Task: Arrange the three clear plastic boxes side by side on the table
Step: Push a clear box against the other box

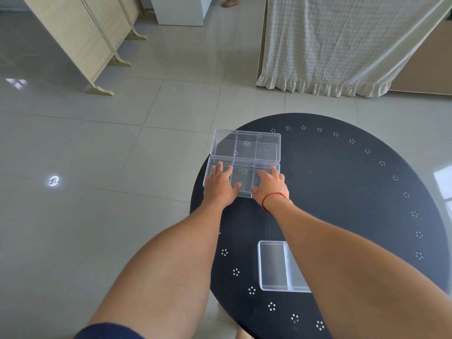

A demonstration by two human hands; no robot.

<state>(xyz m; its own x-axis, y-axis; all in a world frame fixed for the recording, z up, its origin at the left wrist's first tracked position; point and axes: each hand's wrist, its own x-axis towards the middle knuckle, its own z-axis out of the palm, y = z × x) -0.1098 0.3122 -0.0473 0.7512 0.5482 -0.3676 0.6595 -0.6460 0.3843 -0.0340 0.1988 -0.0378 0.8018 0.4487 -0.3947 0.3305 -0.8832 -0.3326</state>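
both hands, left hand (220, 182) and right hand (270, 183), lie flat with fingers spread on near clear box (242, 176), long axis left-right.

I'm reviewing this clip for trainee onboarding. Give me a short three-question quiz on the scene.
1. True or false: both hands rest on the same clear box.
2. Which wrist wears the red string: A left, B right?
3. Where is the third box?

Key:
1. True: the left hand and right hand lie on the near box, which touches the far box.
2. B, red string.
3. Third box: apart, nearer the person, partly under the right forearm.
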